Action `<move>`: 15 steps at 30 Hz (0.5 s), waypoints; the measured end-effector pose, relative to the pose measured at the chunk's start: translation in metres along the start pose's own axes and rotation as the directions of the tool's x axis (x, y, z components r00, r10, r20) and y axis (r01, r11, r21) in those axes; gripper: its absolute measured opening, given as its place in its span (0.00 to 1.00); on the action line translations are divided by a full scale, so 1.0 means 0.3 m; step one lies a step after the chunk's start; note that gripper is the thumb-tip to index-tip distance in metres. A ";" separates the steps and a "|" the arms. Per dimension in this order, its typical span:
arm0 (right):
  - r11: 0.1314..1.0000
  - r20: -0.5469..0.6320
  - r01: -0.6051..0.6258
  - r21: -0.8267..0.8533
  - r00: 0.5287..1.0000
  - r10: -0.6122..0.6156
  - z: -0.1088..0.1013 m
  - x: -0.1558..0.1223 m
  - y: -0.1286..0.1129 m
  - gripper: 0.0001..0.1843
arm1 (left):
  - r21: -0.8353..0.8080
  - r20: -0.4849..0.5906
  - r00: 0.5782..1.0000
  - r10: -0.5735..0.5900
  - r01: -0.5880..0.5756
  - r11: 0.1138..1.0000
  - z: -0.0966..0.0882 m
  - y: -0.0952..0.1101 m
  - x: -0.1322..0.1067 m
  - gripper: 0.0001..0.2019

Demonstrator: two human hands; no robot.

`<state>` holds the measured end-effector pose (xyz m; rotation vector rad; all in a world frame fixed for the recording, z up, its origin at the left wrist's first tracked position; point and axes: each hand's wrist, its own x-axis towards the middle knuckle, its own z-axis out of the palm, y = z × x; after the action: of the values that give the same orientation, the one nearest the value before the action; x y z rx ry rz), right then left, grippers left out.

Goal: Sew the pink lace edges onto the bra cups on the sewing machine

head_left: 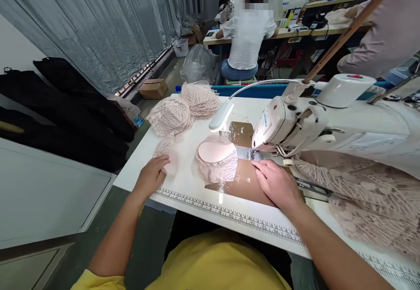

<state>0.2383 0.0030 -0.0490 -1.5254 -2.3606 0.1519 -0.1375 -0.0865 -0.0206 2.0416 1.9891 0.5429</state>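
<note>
My left hand (pixel 151 174) is at the table's left side, thumb and fingers closed on the edge of a pale pink lace piece (pixel 163 145) with sheer mesh. My right hand (pixel 277 181) lies on the brown covering (pixel 243 183) just in front of the needle, fingers stretched out and holding nothing visible. Between my hands, left of the presser foot, rests a lace cup piece (pixel 223 170) with a smooth oval beige pad (pixel 216 151) on its upper part. The white sewing machine (pixel 278 124) stands beyond my right hand.
Two stacks of lace pieces (pixel 172 116) sit at the table's back left. A small lamp (pixel 222 116) hangs over the work area. More lace fabric (pixel 370 193) lies right of the needle. A ruler strip (pixel 229 213) runs along the front edge. A person in white (pixel 244 40) sits ahead.
</note>
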 end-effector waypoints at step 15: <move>-0.289 0.416 -0.447 0.846 0.894 -0.165 -0.048 -0.169 -0.317 0.32 | -0.733 0.094 0.965 0.243 -0.098 0.674 0.093 0.438 0.018 0.16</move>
<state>0.1795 -0.0842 -0.0213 -0.6882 -1.0078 2.0981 -0.0066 -0.0847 0.0100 1.6717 1.1730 0.9568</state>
